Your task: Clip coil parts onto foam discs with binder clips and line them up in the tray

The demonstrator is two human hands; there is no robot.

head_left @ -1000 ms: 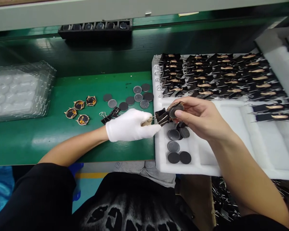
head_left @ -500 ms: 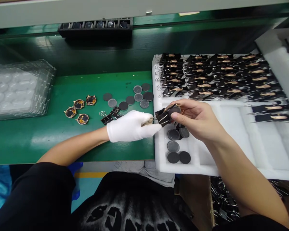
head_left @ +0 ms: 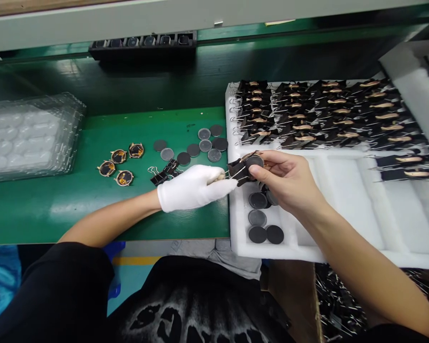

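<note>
My left hand, in a white glove, pinches the wire handles of a black binder clip. My bare right hand holds a round dark disc with a gold-coloured rim that sits in the clip's jaws. Both hands meet at the left edge of a white foam tray. Below them, several dark round discs lie in the tray's left slot.
Rows of clipped parts fill the tray's far half. On the green mat lie several loose discs, gold-rimmed round cases and spare binder clips. Clear blister trays are stacked at the left. A black holder stands at the back.
Both hands with the clip and disc have shifted slightly left and up. Nothing else on the bench has moved.
</note>
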